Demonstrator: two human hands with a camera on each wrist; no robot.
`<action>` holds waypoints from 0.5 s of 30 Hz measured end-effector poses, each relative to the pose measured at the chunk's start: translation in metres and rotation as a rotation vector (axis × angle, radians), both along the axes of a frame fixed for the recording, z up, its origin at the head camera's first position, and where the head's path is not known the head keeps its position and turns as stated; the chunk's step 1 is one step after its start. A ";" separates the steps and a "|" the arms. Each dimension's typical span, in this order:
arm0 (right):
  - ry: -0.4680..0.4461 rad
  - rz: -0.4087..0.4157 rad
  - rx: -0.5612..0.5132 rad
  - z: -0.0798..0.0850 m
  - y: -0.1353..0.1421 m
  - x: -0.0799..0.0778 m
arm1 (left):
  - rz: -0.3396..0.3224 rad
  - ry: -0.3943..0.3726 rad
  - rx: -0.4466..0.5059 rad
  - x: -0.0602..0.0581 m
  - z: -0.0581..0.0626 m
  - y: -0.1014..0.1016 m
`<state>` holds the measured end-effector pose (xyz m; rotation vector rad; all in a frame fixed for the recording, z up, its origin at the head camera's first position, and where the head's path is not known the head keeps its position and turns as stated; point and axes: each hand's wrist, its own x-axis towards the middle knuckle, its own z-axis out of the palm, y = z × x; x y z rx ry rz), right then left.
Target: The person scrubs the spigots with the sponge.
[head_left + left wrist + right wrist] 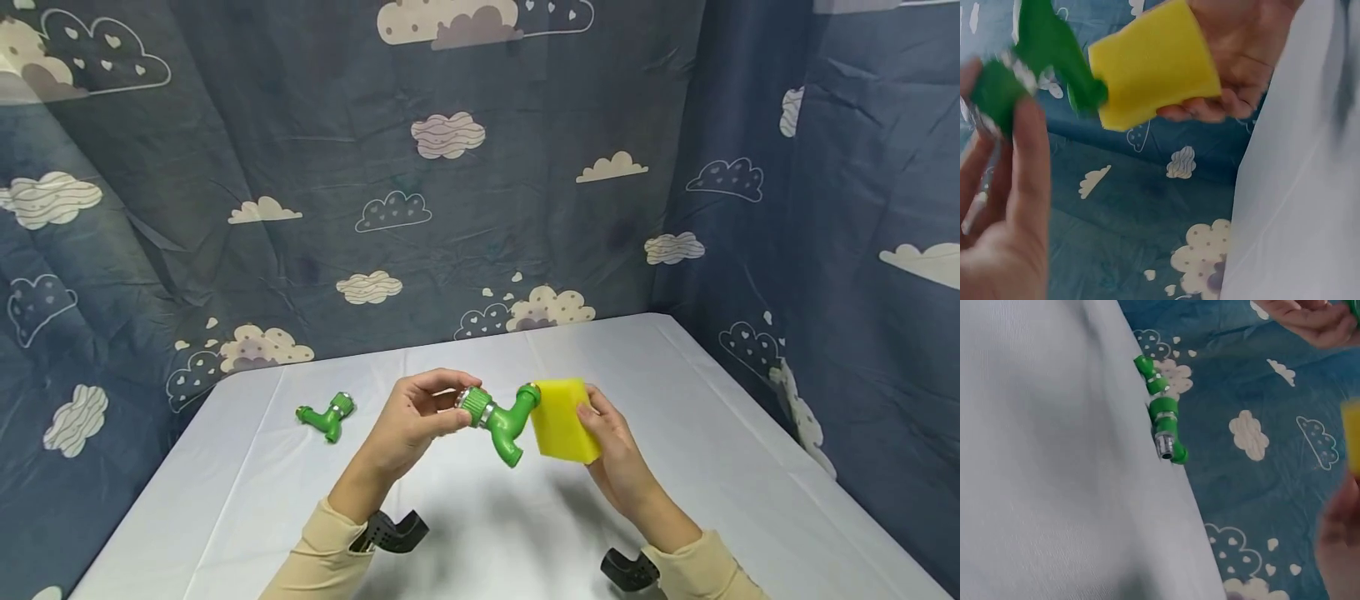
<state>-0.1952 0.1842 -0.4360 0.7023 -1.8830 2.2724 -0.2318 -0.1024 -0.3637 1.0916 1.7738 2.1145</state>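
Green tap, lower centre, pinched by the left hand, is touching the sponge the right hand is gripping.

At 10 o'clock, a blurred green tap is held in the grip of the left hand, seen at 8. At 12, a yellow sponge, overlapped by the tap's end, is held by the right hand at 1. Cloud-printed blue cloth is shown behind; white surface, at 4.
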 end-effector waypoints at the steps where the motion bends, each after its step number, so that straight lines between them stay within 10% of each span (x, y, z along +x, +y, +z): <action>1: 0.046 -0.064 -0.002 -0.001 -0.001 0.000 | 0.063 -0.012 -0.021 0.001 0.001 0.001; 7: 0.490 -0.309 0.242 -0.005 -0.012 0.002 | 0.281 0.013 -0.266 0.008 0.003 0.013; 15: 0.576 -0.454 0.463 -0.005 -0.016 0.000 | 0.085 0.078 -0.274 0.016 0.007 0.013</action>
